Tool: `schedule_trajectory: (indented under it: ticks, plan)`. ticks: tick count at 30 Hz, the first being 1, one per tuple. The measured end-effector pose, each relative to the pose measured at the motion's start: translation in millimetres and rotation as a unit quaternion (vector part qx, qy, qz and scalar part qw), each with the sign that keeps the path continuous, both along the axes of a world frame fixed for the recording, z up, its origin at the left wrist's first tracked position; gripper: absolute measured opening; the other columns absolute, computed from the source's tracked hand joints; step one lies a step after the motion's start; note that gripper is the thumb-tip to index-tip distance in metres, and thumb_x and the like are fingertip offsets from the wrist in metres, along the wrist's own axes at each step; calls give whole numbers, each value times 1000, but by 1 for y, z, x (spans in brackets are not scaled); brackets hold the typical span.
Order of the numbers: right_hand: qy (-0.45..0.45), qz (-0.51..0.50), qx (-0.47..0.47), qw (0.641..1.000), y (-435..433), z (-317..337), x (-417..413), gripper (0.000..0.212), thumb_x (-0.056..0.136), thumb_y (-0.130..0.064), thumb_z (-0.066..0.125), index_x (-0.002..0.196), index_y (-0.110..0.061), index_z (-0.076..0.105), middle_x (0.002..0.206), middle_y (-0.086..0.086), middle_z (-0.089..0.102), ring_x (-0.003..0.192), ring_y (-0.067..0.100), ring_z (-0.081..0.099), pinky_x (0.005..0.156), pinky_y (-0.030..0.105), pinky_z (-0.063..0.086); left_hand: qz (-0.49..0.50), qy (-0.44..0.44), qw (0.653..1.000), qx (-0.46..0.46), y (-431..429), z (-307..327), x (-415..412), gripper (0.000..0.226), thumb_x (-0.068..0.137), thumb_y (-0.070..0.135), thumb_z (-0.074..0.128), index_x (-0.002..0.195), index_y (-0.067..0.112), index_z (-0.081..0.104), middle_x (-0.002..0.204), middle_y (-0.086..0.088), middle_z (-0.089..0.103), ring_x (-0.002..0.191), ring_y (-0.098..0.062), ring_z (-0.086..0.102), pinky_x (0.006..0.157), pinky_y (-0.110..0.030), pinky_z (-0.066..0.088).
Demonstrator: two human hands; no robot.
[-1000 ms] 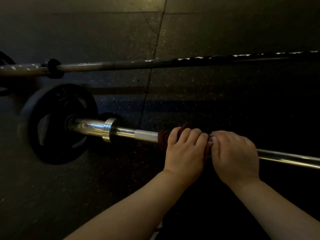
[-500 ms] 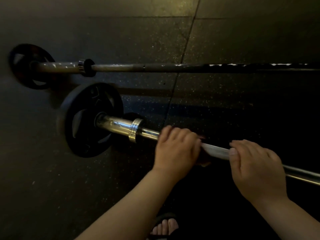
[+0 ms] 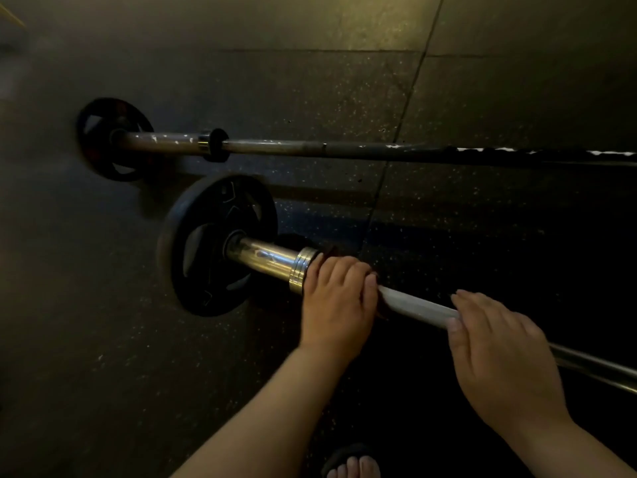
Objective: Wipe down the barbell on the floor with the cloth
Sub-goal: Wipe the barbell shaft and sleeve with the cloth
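Head view: barbell (image 3: 417, 307) under hands (both)

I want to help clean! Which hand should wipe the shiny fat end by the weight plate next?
Probably the left hand: it grips the bar right against the sleeve. The right hand rests farther along the barbell.

near barbell (image 3: 417, 307) on floor (image 3: 103, 339) | second barbell (image 3: 310, 148) behind | sandalled foot (image 3: 353, 464) before, between forearms
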State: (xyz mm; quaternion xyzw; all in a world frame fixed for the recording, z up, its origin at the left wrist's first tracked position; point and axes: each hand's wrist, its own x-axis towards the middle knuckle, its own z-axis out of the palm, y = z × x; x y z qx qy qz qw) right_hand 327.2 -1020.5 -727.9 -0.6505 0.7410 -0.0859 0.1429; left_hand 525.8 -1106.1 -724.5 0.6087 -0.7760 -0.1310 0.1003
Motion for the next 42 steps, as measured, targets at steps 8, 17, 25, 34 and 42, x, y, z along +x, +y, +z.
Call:
schedule_trajectory:
  ticks: [8,17,25,34,42]
  plan:
    - [7,-49,6,999,-8,1,10,45,101,-30,34,124,-11,68,124,6,71,121,28,64,99,47,44,-32,187,982,-22,13,2,-1,21,102,28,44,109,25,63,118,11,57,115,-4,48,109,-32,30]
    - [-17,-33,16,999,-26,8,43,50,105,-37,26,128,-16,66,131,2,69,128,22,59,105,46,41,17,116,993,6,-25,24,74,35,105,34,33,130,30,57,136,19,51,136,6,31,122,-36,9]
    - [-17,76,91,993,-61,20,84,76,96,-52,2,148,-22,47,155,-4,47,141,12,44,108,36,42,86,113,990,-11,-55,17,92,25,103,35,38,106,35,62,108,22,58,114,4,48,113,-46,31]
    - [7,94,38,995,-48,1,74,58,101,-45,27,128,-12,66,133,6,67,117,22,66,86,41,55,0,91,995,27,-56,17,130,27,105,39,37,122,35,57,127,20,49,123,3,40,109,-30,33]
    - [10,98,33,995,-51,2,77,56,101,-44,29,125,-11,68,128,7,69,113,23,68,85,42,56,35,69,997,-28,-23,-13,124,39,105,35,33,142,31,41,156,15,28,151,-8,7,123,-47,5]
